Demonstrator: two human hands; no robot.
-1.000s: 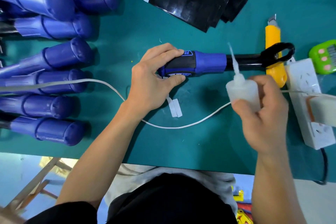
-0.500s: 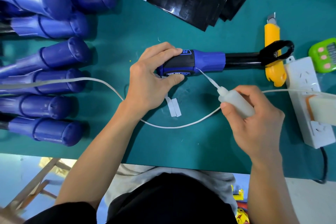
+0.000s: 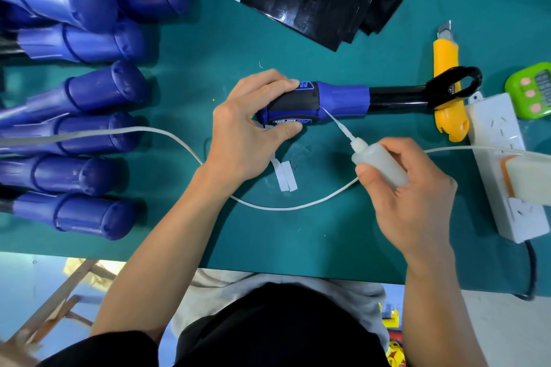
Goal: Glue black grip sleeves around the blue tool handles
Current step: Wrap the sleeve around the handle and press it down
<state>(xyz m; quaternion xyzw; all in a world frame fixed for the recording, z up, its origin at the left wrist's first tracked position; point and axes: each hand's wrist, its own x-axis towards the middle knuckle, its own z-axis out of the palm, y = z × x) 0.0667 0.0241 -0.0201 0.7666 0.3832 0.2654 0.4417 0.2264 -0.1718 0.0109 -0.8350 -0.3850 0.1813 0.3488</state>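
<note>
Black over blue: grip sleeve (image 3: 295,103) already wrapped round the butt half of the tool handle (image 3: 343,100), lying about midway across the teal mat (image 3: 328,232). Long axis left to right, with butt end pointing left, black shaft (image 3: 396,98) and ring pointing right, across the yellow knife (image 3: 445,62). Left hand (image 3: 247,128) curled over the sleeved end, fingers on the far side, thumb on the near side, pinning it down. Right hand (image 3: 417,188) wrapped round a small white glue bottle (image 3: 378,165), nozzle slanting far and left, tip at the sleeve's right edge. Judged as the gluing step — sealing that edge. Next, likely: a light squeeze, tip drawn along the seam, handle kept steady, then pressing down. Risk of excess glue on bare blue.
</note>
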